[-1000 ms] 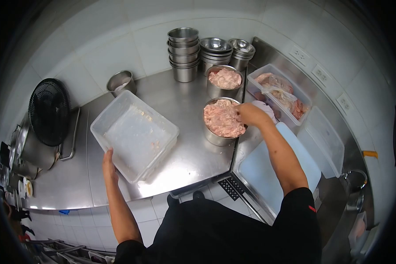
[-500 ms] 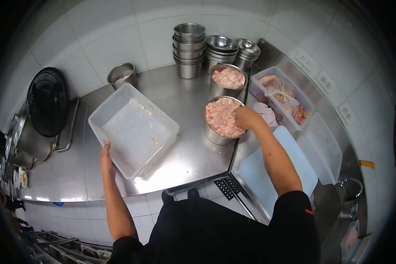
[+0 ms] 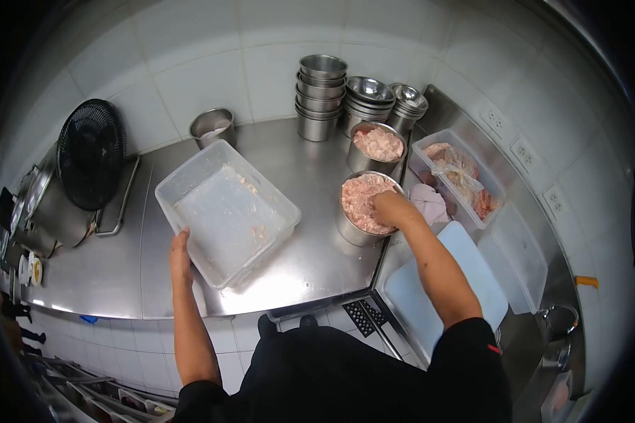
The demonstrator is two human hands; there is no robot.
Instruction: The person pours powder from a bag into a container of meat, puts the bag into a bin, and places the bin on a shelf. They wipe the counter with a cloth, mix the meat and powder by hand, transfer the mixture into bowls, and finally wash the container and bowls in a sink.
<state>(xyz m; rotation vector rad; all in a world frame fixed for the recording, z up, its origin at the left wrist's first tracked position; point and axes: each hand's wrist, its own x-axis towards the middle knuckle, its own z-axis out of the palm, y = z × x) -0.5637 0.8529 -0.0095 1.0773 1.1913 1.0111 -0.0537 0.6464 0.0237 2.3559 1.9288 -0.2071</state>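
My left hand (image 3: 180, 255) grips the near left edge of a clear plastic container (image 3: 289, 217), thumb on the rim and fingers hidden on the outside. The container is tilted, with pale scraps stuck inside. My right hand (image 3: 391, 210) is down in the ground meat (image 3: 360, 199) that fills a round steel pot (image 3: 360, 236); its fingers are hidden, so open or closed cannot be told. Just behind stands a second steel pot (image 3: 363, 161) heaped with pale pink meat (image 3: 378, 144).
Stacked steel pots (image 3: 317, 127) and steel bowls (image 3: 370, 92) stand along the wall. At right are a plastic tub (image 3: 466, 220) with bagged meat, a pinkish cloth (image 3: 429, 203) and a light blue board (image 3: 466, 271). A black fan (image 3: 92, 155) and a small pot (image 3: 214, 127) are at left.
The whole view has shifted slightly, so things sit lower and mostly further right. My left hand keeps its hold on the container, and my right hand stays in the ground meat.
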